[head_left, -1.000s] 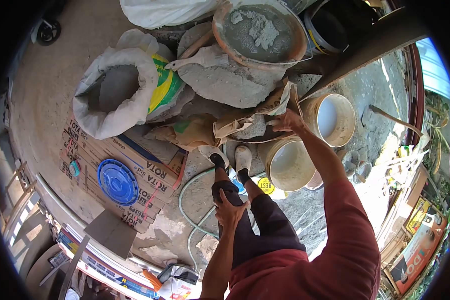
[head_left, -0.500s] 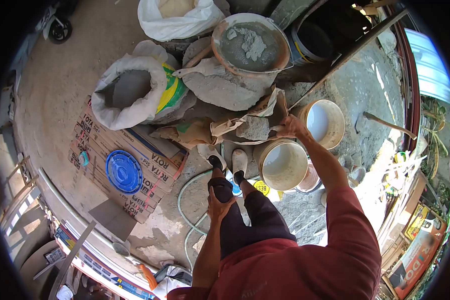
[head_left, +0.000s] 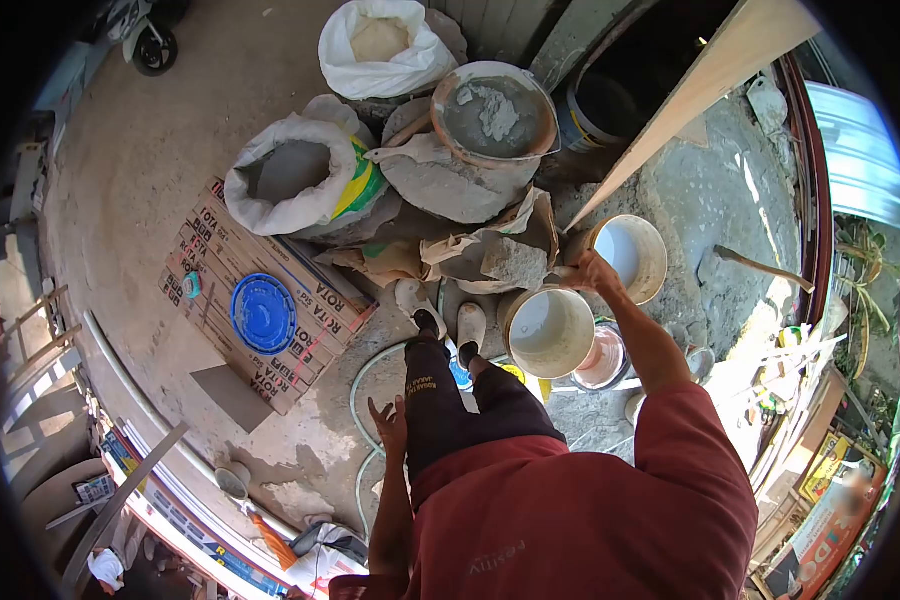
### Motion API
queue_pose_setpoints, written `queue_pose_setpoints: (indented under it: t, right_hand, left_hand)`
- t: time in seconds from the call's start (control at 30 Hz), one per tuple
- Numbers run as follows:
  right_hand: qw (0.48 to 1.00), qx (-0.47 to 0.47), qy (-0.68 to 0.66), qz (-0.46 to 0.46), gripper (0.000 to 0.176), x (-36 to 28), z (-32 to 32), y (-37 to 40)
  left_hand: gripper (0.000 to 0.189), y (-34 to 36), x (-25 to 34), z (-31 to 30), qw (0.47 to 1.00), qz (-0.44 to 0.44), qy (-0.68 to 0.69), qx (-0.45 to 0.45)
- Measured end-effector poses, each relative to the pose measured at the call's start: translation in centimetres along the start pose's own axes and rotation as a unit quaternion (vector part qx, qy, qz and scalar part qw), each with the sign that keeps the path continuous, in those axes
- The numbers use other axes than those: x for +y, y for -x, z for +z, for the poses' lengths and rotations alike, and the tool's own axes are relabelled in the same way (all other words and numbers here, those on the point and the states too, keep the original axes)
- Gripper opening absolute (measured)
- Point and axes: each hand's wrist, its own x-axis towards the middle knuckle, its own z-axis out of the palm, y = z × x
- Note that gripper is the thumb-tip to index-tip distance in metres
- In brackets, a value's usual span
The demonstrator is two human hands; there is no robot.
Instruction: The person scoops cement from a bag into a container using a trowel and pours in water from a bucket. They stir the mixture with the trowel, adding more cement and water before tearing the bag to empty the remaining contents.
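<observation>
Head view: right hand closed on what looks like a trowel, which lies leftward, long axis roughly crosswise, at open paper sack; left hand farther off, loosely open, empty.

The right hand grips a short handle beside the open paper bag, near two buckets. The left hand, its fingers spread, is beside the dark trousers.

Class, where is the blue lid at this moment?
In the head view, the blue lid lies left of centre on the ROTA-printed cardboard, just right of a small turquoise object.
</observation>
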Motion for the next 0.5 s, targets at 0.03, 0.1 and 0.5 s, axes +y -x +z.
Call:
queue_pose_setpoints:
  t: [0.03,0.1,0.5]
  right_hand:
    - [1.000,0.004,0.002,-0.002,0.047,-0.5,-1.2,0.6]
    - [0.998,0.019,0.003,-0.053,0.044,-1.4,-3.6,1.7]
    - [0.982,0.002,-0.188,0.027,0.019,-6.9,-16.8,3.2]
  left_hand:
    - [0.093,0.8,-0.2,-0.8,1.000,0.003,0.004,0.000]
    - [0.093,2.5,-0.4,-2.3,0.998,-0.038,0.041,0.022]
    - [0.103,1.9,-6.5,-5.3,0.979,-0.156,0.123,0.047]
